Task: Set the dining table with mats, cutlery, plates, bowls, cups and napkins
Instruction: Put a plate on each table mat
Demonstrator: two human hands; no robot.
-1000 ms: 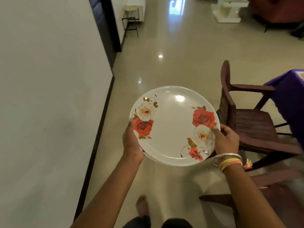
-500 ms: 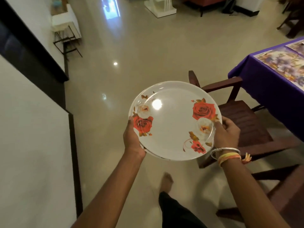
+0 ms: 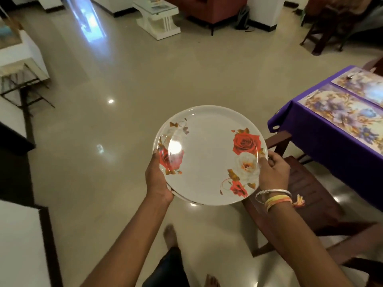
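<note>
Right now I hold a stack of round white plates (image 3: 207, 162) level in the air above a glossy beige floor (image 3: 124, 141). The top plate is printed with red and white roses on its left and right sides. The rim of at least one more plate shows just under its near-left edge.

My left hand (image 3: 158, 179) grips the left rim, with the thumb lying on top near a red rose and the other fingers curled out of sight underneath. My right hand (image 3: 273, 172) grips the right rim, with the thumb pressed on the plate beside a white rose and the fingers curled round the edge. A silver bangle and yellow-orange threads (image 3: 276, 196) circle the right wrist. The plates touch nothing but the two hands.

To the right, apart from the plates, stands the dining table (image 3: 323, 146), draped in a purple cloth. Two floral mats lie side by side on it, the near place mat (image 3: 342, 112) and the far place mat (image 3: 364, 83). A dark wooden chair (image 3: 306, 189) sits between the plates and the table. A bare foot (image 3: 170, 235) shows on the floor below the plates. Far ahead stands a white coffee table (image 3: 157, 21).
</note>
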